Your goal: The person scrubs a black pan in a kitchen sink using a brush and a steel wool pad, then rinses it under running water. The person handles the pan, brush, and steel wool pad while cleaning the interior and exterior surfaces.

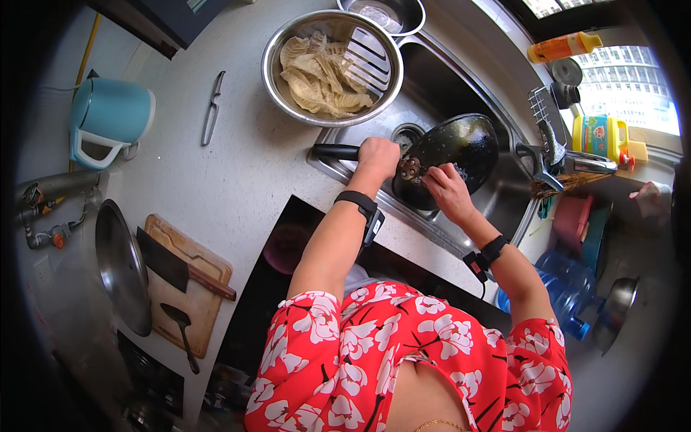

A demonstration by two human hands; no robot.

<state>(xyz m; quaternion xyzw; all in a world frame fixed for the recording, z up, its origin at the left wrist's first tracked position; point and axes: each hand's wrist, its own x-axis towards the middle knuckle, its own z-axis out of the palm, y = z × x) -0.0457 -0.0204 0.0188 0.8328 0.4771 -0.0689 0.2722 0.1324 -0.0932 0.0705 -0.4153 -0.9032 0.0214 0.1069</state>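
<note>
My left hand (379, 157) is closed around the black handle of a dark wok (459, 140), beside the brown riveted joint. The wok is tilted over the sink (397, 121), its wet outer side showing suds or droplets. Against that surface, near the rivets, rest the bent fingers of my right hand (449, 191); whether they pinch a small scrubber is hidden. A steel bowl (266, 70) stands at the sink's left edge, holding pale ruffled pieces of food (318, 78) and a slotted metal piece (368, 59).
A peeler (212, 110) and a blue kettle (110, 116) are on the counter. A cleaver (164, 261) and a spatula (181, 318) lie on a wooden cutting board (202, 329) beside a pan lid (121, 267). The faucet (583, 160) and bottles stand at the right.
</note>
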